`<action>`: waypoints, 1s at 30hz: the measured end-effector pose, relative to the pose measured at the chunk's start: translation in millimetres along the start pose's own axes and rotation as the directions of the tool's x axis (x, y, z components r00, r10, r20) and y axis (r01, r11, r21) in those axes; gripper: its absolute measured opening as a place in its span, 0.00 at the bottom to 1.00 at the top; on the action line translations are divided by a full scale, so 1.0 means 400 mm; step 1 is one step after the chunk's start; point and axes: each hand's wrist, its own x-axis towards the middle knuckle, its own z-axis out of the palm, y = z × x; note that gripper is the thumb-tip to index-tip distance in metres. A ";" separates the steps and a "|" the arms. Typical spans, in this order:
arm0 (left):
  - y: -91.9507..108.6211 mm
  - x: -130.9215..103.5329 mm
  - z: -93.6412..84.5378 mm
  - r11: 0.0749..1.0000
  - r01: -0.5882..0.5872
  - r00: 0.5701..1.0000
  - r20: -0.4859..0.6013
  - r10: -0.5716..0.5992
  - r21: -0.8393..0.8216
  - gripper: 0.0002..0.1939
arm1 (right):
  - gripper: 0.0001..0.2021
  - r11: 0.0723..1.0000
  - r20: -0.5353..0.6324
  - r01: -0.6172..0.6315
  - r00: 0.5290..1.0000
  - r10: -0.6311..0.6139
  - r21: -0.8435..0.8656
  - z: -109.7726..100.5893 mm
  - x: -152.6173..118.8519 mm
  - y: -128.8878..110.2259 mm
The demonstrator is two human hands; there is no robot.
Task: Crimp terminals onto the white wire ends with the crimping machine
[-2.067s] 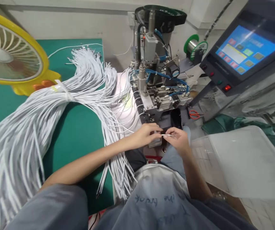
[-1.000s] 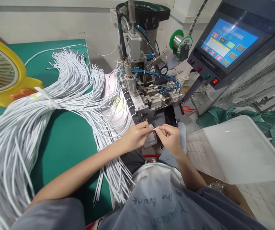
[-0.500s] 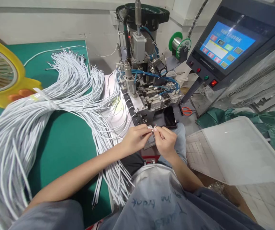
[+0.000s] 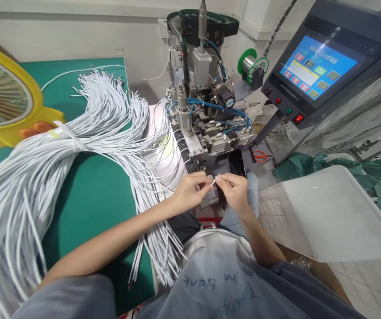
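Observation:
My left hand pinches a white cable close to its end, in front of the machine. My right hand is closed on the tip of the same cable, its fingertips just right of my left ones. To the left, a large tied bundle of white cables lies on the green mat. Several single cables run from the bundle to the machine's black front rail.
A yellow fan stands at the left. A control panel with a lit screen leans in at upper right. A black phone and orange-handled scissors lie by the machine. A white plastic bin is at right.
My fingertips have moved slightly apart, and more of the white cable shows between them. The surroundings have shifted a little to the right in view.

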 end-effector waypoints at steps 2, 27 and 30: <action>-0.005 -0.001 -0.003 0.998 -0.036 0.999 0.010 0.036 0.049 0.09 | 0.13 0.992 -0.048 0.075 0.996 -0.080 -0.102 0.005 -0.009 -0.008; -0.018 0.002 0.000 0.996 0.079 0.994 0.069 -0.081 0.034 0.10 | 0.06 0.976 -0.081 0.099 0.990 -0.117 -0.196 0.009 0.003 0.025; -0.021 0.002 0.001 0.995 0.084 0.995 0.051 -0.087 0.056 0.10 | 0.05 0.933 -0.058 0.213 0.969 -0.239 -0.292 0.007 0.007 0.020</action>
